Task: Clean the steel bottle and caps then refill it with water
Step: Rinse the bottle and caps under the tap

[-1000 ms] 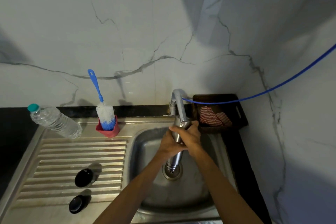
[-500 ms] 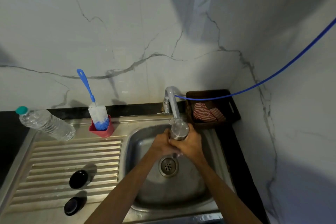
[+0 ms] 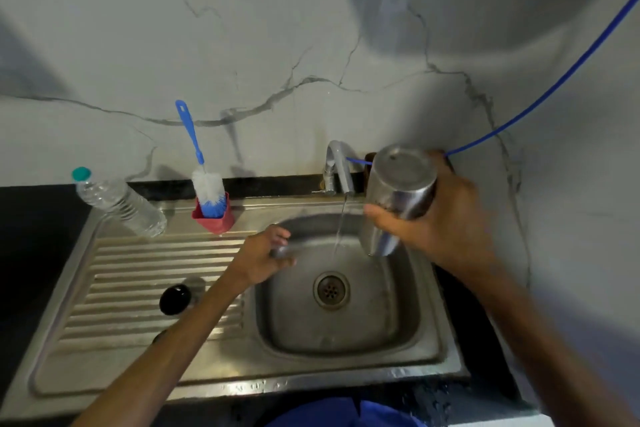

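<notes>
We hold the steel bottle (image 3: 398, 198) upside down in our right hand (image 3: 446, 222), fingers wrapped round its body. Its flat base faces up toward us, and its mouth end points down into the sink (image 3: 429, 333); the long axis runs from about one o'clock at the base to seven o'clock at the mouth, slightly tilted. The bottle hangs over the basin's far right part, just right of the thin stream of water (image 3: 341, 225) falling from the tap (image 3: 337, 163).

Our left hand (image 3: 263, 255) sits at the basin's nine o'clock edge, fingers curled; whether it holds anything is too blurred to tell. The two hands are well apart, the stream between them.

On the ribbed drainboard lies a black cap (image 3: 175, 299), at eight o'clock from the drain (image 3: 331, 289). At the back stand a red holder (image 3: 214, 220) with a blue-handled bottle brush (image 3: 202, 180) and a clear plastic bottle (image 3: 119, 203), leaning. The tabletop (image 3: 38, 218) is black, the wall (image 3: 242, 45) veined white marble, and a blue hose (image 3: 554, 87) crosses it at two o'clock.
</notes>
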Demonstrator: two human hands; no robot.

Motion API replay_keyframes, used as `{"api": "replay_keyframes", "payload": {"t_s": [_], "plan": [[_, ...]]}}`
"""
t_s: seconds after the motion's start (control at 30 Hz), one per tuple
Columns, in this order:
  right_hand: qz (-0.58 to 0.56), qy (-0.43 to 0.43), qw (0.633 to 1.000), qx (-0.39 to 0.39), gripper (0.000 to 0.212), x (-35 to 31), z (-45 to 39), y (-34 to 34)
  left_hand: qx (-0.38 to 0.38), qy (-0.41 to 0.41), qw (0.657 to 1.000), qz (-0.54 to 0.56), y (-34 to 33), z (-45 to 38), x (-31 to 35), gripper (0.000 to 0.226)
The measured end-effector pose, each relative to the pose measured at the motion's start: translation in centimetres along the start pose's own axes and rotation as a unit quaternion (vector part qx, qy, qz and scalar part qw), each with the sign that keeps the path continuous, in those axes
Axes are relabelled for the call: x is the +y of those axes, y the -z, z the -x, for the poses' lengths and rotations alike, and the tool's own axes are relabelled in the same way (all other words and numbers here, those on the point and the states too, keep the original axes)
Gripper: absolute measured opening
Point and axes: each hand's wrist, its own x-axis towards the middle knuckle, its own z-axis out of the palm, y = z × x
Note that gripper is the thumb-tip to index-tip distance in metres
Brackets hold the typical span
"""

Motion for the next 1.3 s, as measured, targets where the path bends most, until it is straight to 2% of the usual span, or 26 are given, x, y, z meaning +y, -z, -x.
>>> {"api": "replay_keyframes", "payload": {"t_s": [0.07,0.13,0.2,0.23,0.33,0.4,0.43,0.5,0.53,0.6,0.67,0.77,0.87,0.93,1.03,1.17,1.3], "plan": [[0.019,-0.08,0.994,-0.071,0.085,1.8,1.3,-4.3,-0.002,-0.008,0.998,0.056,-0.3,1.7,1.3,0.063],[0.067,-0.049,0.987,-0.14,0.085,0.3,3.0,-9.2,0.041,-0.029,0.995,0.09,0.6,5.7,0.9,0.081],[0.056,-0.035,0.993,-0.102,0.083,-1.4,3.4,-9.8,0.048,-0.085,0.988,0.117,0.1,7.0,3.2,0.093],[0.033,-0.015,0.996,-0.082,0.081,-3.0,3.1,-10.1,0.065,-0.092,0.985,0.128,0.3,7.4,4.1,0.091],[0.015,0.08,0.988,-0.131,0.079,-10.8,3.3,-13.1,0.16,-0.026,0.976,0.146,3.5,11.2,3.3,0.058],[-0.017,0.135,0.974,-0.18,0.086,-15.3,3.3,-15.7,0.213,-0.006,0.969,0.126,6.6,13.3,0.2,0.034],[-0.042,0.149,0.963,-0.222,0.093,-17.1,3.3,-17.2,0.23,0.008,0.967,0.113,8.4,14.5,-1.7,0.032],[-0.076,0.146,0.939,-0.302,0.106,-19.1,3.1,-20.6,0.267,0.061,0.958,0.081,12.1,16.6,-5.2,0.051],[-0.069,0.151,0.934,-0.316,0.104,-19.5,3.0,-22.4,0.288,0.092,0.95,0.072,13.5,17.4,-7.7,0.06],[-0.031,0.172,0.932,-0.317,0.081,-19.0,3.1,-26.3,0.308,0.158,0.935,0.073,16.0,19.4,-11.9,0.057],[0.046,0.17,0.92,-0.35,0.067,-18.1,3.8,-30.8,0.311,0.195,0.929,0.053,18.0,21.1,-15.9,0.051],[0.154,0.185,0.874,-0.422,0.081,-16.9,5.1,-37.1,0.285,0.238,0.928,0.025,19.9,22.6,-20.7,0.054],[0.223,0.203,0.839,-0.453,0.09,-16.9,6.3,-41.3,0.236,0.263,0.936,0.003,21.2,22.5,-24.2,0.074],[0.261,0.2,0.826,-0.457,0.088,-16.9,6.6,-42.5,0.205,0.257,0.944,-0.005,21.4,22.1,-25.7,0.077],[0.314,0.187,0.806,-0.466,0.088,-16.9,6.8,-43.7,0.171,0.248,0.953,-0.02,21.3,21.8,-27.0,0.065],[0.356,0.158,0.793,-0.468,0.096,-16.8,7.1,-44.1,0.162,0.221,0.961,0.02,20.6,22.0,-28.8,0.064],[0.376,0.154,0.787,-0.464,0.1,-16.4,7.9,-44.0,0.168,0.24,0.954,0.071,20.1,22.3,-30.6,0.068]]}}
